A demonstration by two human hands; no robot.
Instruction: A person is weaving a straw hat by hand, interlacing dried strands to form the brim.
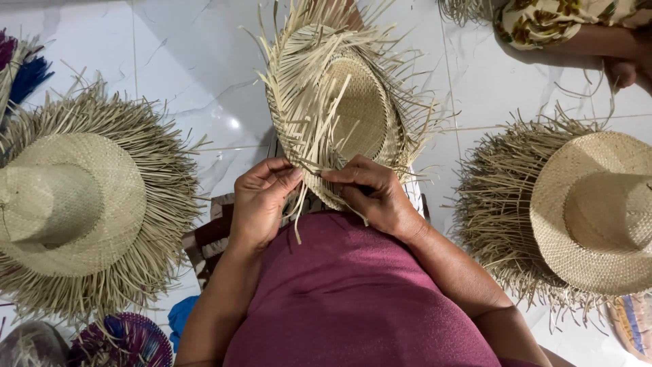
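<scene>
Straw hat point(353, 109) brim pinched by left hand point(261, 197), right hand point(373, 194), fingertips partly hidden

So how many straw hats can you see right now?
3. One hat is held by the left hand and right hand; one lies at the left, one at the right. The top edge may hide more.

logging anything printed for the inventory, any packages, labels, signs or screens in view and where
None in view: only the straw hat in the left hand and right hand, two more fringed straw hats on the white tiled floor, and coloured woven pieces.
</scene>
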